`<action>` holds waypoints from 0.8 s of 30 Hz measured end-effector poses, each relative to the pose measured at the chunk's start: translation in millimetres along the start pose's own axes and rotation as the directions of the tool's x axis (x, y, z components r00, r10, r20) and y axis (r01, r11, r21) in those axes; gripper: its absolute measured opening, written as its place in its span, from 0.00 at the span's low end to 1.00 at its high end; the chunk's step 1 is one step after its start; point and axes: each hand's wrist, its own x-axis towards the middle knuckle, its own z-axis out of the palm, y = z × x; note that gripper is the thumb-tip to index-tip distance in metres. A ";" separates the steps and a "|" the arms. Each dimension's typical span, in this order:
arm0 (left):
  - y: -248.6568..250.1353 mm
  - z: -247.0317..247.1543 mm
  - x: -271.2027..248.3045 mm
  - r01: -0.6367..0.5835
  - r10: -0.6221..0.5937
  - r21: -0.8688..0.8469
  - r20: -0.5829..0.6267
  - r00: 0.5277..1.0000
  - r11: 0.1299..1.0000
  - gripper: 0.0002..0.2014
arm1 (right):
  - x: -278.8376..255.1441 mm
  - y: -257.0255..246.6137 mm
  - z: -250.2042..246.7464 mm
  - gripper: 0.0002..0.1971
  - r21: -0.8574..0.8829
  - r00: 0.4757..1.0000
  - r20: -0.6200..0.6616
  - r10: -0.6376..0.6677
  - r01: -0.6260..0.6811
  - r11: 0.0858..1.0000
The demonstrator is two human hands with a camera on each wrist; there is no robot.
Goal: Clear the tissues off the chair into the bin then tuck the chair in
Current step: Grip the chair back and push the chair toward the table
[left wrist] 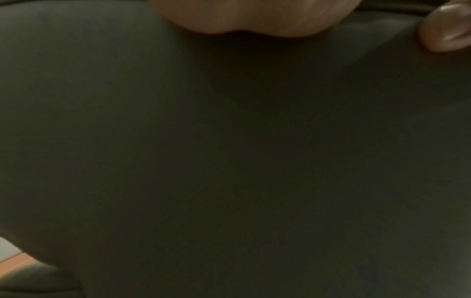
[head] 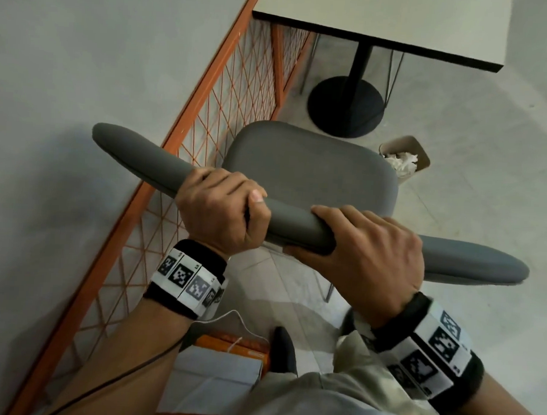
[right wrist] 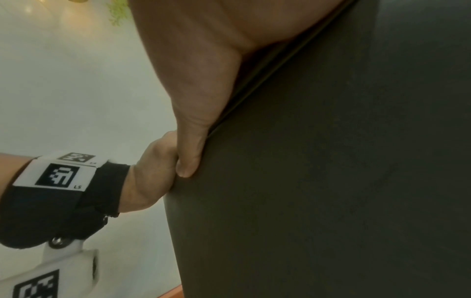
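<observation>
We held the grey chair (head: 311,174) by the top edge of its backrest (head: 149,161) with both hands. Our left hand (head: 222,211) was closed around the padded edge, the fingers curled over the far side and the thumb lying along the top. Our right hand (head: 370,252) gripped the same edge just beside it, the fingers (head: 337,216) folded over the top and the thumb pressed against the near face of the backrest. In the right wrist view the thumb of the right hand (right wrist: 193,125) lay flat on the dark fabric of the backrest (right wrist: 331,161), and the left hand (right wrist: 150,177) touched it from the side. The left wrist view was almost filled by the dark backrest (left wrist: 229,161), with a part of the left hand (left wrist: 254,16) at the top; it was too dark and blurred to tell more. The seat of the chair was bare and stood in front of the white table (head: 399,21), near its black round base (head: 345,110), not under the tabletop. The white tissues (head: 401,161) lay crumpled inside the small brown bin (head: 420,151), which stood on the floor just beside the right side of the seat. An orange wire fence (head: 239,89) ran along the left side of the chair.
</observation>
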 end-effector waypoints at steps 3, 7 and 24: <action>-5.9 14.3 15.7 0.004 -0.004 -0.002 -0.013 1.000 1.000 0.19 | 19.7 7.1 -0.2 0.29 0.015 1.000 -0.010 0.013 -0.013 1.000; -13.7 38.7 41.3 0.012 -0.012 0.002 -0.016 1.000 1.000 0.19 | 51.5 23.9 0.7 0.29 0.011 1.000 0.002 0.005 -0.005 1.000; -36.4 163.7 167.8 0.055 -0.054 0.028 -0.030 0.998 0.998 0.19 | 205.5 122.5 3.5 0.28 -0.036 0.996 -0.084 -0.003 0.000 0.999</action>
